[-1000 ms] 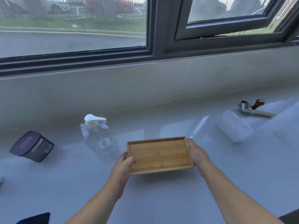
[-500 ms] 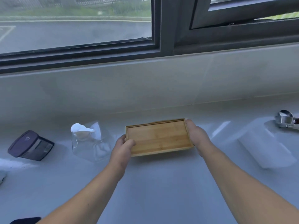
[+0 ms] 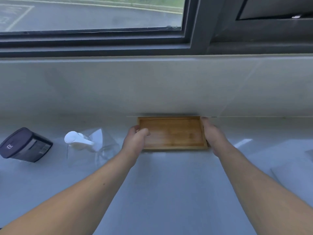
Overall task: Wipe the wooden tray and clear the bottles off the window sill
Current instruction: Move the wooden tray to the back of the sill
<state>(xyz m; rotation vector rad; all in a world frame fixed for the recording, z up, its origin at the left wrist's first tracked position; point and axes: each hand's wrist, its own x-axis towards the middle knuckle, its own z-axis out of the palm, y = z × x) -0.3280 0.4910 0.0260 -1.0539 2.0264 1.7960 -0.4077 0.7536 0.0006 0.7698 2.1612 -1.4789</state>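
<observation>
Left hand [image 3: 135, 141] clamps the left short end of the flat rectangular wooden tray [image 3: 172, 133], thumb curled over the rim onto the inner floor, fingers hidden under or behind the edge. Right hand [image 3: 212, 134] presses flat along the right short end, fingertips reaching the far right corner; its thumb is not visible, so how far it wraps the rim is unclear, but it is closed against the tray side. Tray is honey-coloured bamboo-like wood with visible plank grain, low raised rim, nothing inside it. Long axis runs left-right, parallel to the wall; far long edge sits tight against the base of the pale grey tiled wall [image 3: 152, 85], near edge faces the person. It rests on or just over the glossy white-grey sill surface [image 3: 160, 192]; contact underneath is hard to make out. Just left of the left hand stands a clear plastic pump bottle with white pump head [image 3: 79, 141], body nearly transparent and hard to outline, nozzle pointing right toward the tray. Further left, a dark grey boxy container with purple-black lid [image 3: 25, 145], tilted, label unreadable. At the right frame edge, a pale white object [image 3: 294, 170] is cut off and blurred, shape not identifiable. Above the wall, a dark metal window frame [image 3: 194, 31], with road outside. Both forearms are bare.
</observation>
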